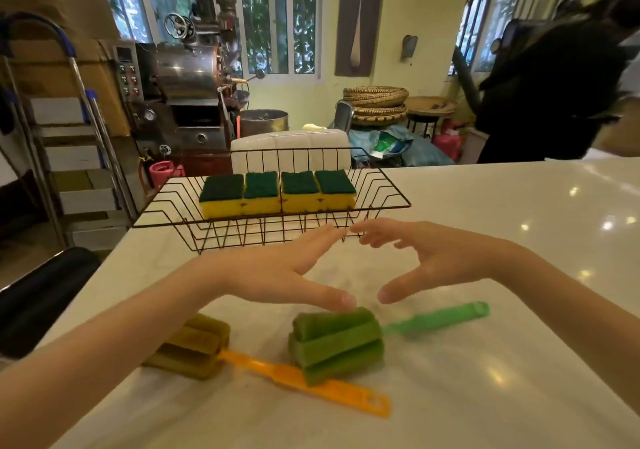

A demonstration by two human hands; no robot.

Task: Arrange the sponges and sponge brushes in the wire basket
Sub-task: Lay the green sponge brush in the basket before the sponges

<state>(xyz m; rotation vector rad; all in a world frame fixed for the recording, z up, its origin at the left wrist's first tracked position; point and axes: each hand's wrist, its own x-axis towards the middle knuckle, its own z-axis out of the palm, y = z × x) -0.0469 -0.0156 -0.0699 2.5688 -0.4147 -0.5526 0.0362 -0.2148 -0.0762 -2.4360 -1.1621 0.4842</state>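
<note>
Both hands, left (277, 272) and right (440, 261), hover spread and empty; the green ribbed foam sponge brush (337, 343) lies just beneath their thumbs. Its head overlaps the orange-handled olive sponge brush (194, 348), so lifting may drag that along.

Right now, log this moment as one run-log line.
basket: four sponges inside | green brush, orange brush: on table | left hand: open, empty | right hand: open, empty
</note>
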